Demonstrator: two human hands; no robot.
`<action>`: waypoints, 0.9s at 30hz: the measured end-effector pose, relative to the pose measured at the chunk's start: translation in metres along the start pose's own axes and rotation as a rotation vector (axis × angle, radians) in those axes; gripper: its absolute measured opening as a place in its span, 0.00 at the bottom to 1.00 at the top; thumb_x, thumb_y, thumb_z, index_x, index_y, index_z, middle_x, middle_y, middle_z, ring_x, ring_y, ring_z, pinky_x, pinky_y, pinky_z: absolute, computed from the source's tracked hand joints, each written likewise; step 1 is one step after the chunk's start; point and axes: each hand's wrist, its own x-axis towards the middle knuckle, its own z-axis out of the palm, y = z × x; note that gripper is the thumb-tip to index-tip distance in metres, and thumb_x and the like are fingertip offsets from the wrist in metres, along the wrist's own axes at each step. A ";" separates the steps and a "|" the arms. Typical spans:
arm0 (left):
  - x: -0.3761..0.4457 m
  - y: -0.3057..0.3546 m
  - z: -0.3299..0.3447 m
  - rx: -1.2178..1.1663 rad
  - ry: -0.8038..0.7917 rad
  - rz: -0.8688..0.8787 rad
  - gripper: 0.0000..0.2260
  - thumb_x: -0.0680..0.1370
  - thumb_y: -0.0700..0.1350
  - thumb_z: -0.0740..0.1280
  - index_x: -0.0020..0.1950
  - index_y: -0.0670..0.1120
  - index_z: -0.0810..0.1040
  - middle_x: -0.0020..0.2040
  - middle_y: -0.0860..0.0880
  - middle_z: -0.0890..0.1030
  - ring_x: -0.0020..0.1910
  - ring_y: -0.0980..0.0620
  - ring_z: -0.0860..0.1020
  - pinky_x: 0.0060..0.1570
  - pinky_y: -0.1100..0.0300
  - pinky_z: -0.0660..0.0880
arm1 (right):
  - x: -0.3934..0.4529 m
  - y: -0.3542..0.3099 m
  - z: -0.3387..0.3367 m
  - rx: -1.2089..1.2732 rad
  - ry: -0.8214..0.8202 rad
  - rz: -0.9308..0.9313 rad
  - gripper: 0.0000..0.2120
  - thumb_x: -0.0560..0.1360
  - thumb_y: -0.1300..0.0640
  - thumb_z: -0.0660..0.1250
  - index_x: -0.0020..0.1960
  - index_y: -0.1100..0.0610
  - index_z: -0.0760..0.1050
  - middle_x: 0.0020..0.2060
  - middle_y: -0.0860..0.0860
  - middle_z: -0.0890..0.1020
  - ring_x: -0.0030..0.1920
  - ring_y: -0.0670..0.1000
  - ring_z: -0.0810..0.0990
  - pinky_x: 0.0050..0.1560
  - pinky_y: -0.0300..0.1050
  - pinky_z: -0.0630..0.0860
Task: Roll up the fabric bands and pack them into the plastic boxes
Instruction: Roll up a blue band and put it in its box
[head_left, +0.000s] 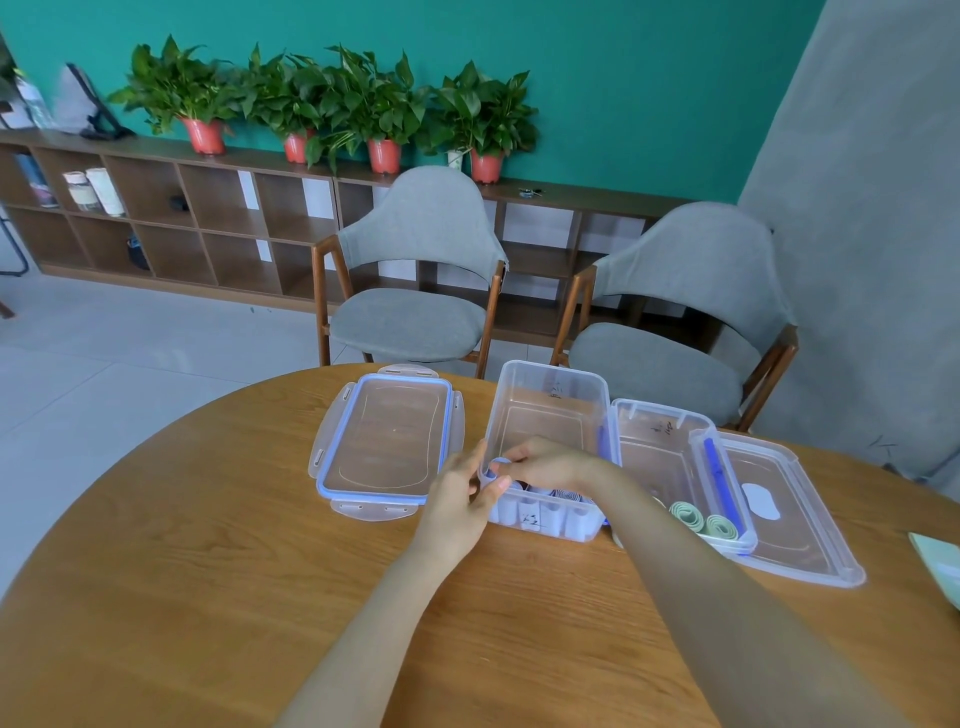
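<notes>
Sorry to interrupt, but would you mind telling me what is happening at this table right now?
A person is packing rolled fabric bands into clear plastic boxes on a round wooden table. Both hands meet at the near left corner of the taller box: the right hand pinches a blue rolled band there, while the left hand steadies the box's wall. Several rolls already line its near side. The lower box on the right holds green rolls. A blue-rimmed lid lies to the left.
</notes>
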 end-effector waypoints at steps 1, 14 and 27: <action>0.000 0.001 -0.001 -0.003 -0.001 0.004 0.26 0.78 0.50 0.64 0.75 0.46 0.62 0.66 0.47 0.71 0.61 0.51 0.74 0.62 0.54 0.73 | 0.000 0.000 0.000 0.016 0.014 0.000 0.18 0.78 0.44 0.61 0.54 0.57 0.79 0.45 0.51 0.79 0.47 0.50 0.76 0.52 0.45 0.75; -0.015 0.041 0.002 0.085 0.208 0.103 0.17 0.78 0.45 0.65 0.66 0.45 0.73 0.63 0.48 0.74 0.62 0.50 0.73 0.62 0.52 0.71 | -0.086 0.005 -0.005 0.205 0.481 -0.124 0.20 0.78 0.52 0.63 0.69 0.53 0.70 0.61 0.52 0.77 0.62 0.49 0.75 0.63 0.46 0.71; -0.103 0.142 0.140 0.147 -0.102 0.208 0.07 0.76 0.38 0.64 0.48 0.47 0.80 0.50 0.49 0.81 0.49 0.49 0.78 0.51 0.55 0.74 | -0.314 0.132 0.011 0.220 0.858 0.090 0.15 0.77 0.60 0.65 0.63 0.57 0.76 0.47 0.49 0.82 0.47 0.47 0.79 0.57 0.39 0.73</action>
